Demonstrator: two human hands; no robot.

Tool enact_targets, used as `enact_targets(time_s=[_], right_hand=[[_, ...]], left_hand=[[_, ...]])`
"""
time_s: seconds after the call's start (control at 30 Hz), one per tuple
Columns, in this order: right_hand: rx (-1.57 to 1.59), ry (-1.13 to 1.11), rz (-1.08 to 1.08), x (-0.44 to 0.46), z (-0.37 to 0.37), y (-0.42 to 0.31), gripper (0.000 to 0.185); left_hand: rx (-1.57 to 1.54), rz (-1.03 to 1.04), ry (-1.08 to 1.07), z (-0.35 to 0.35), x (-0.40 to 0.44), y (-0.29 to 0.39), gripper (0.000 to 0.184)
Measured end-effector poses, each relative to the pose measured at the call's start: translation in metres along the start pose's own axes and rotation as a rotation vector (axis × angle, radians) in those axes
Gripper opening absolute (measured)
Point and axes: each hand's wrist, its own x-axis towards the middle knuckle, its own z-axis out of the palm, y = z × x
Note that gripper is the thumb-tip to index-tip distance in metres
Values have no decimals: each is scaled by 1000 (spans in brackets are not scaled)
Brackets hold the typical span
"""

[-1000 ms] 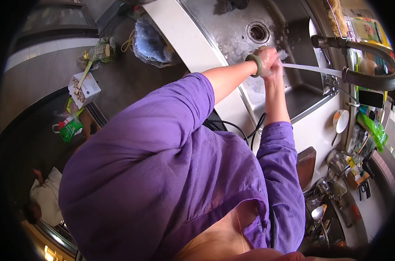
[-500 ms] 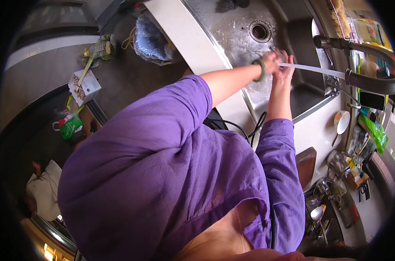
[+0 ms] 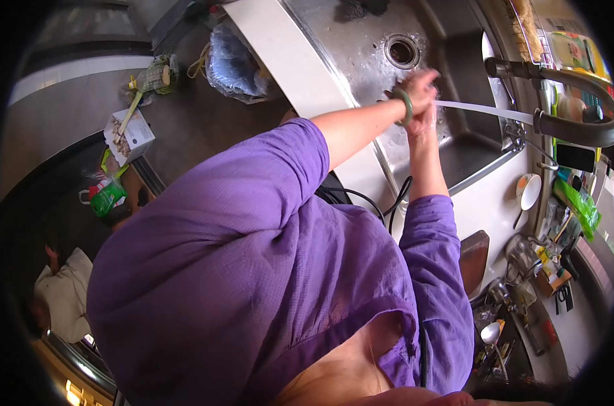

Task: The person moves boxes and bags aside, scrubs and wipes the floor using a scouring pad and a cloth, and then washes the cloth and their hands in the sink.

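Both of my hands meet over the metal sink (image 3: 354, 61), in the stream of water (image 3: 483, 107) from the curved faucet (image 3: 608, 122). My left hand (image 3: 420, 89), with a green bangle (image 3: 406, 107) at its wrist, lies across my right hand (image 3: 423, 122). Its fingers look stretched out, though motion blurs them. The palm of my right hand touches the left one and is wet; most of its fingers are hidden behind the left hand and wrist. No object shows between them. Just beyond the hands is the round drain (image 3: 402, 51).
A dark wet item (image 3: 361, 8) lies at the sink's far end. On the counter at right are a white bowl (image 3: 529, 191), a phone (image 3: 577, 157) and a green bag (image 3: 577, 210). A lined bin (image 3: 232, 64) and a box (image 3: 128, 135) stand at left. Another person (image 3: 67, 294) is at lower left.
My hands have shifted slightly left and rub against each other. My left hand now covers more of my right hand, whose raised fingers showed before. The water still runs.
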Motion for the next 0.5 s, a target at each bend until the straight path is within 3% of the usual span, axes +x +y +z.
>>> enact_targets(time_s=[0.07, 0.1, 0.13, 0.2, 0.23, 0.27, 0.3, 0.37, 0.4, 0.47, 0.5], right_hand=[[178, -295, 204, 2, -5, -17, 49], [51, -125, 60, -17, 13, -27, 56], [209, -100, 7, -20, 17, -32, 58], [-9, -28, -79, -19, 16, -23, 57], [-112, -7, -123, -8, 12, -16, 53], [-44, -84, -79, 1, 7, -10, 44], [21, -158, -29, 6, 9, -3, 38], [-4, -68, -85, -4, 9, -8, 41], [-16, 0, -117, -9, 11, -9, 46], [93, 31, -85, 0, 3, -9, 51], [104, -41, -69, 2, 2, -7, 44]], left_hand=[[277, -131, 210, -11, 0, -2, 54], [186, -112, 157, -9, 2, -11, 55], [134, -7, -9, -5, -1, -20, 60], [149, -76, -178, 5, -16, 4, 59], [-27, -88, -141, 11, -12, -1, 58], [-527, -181, -61, 9, -9, 1, 54], [-617, -179, 110, -3, -8, 13, 54], [-673, -122, 481, -13, 4, 4, 46], [-900, -289, 539, -14, 14, -27, 45], [-731, -182, 702, -13, 7, -16, 38], [-730, -181, 701, -14, 2, -12, 38]])
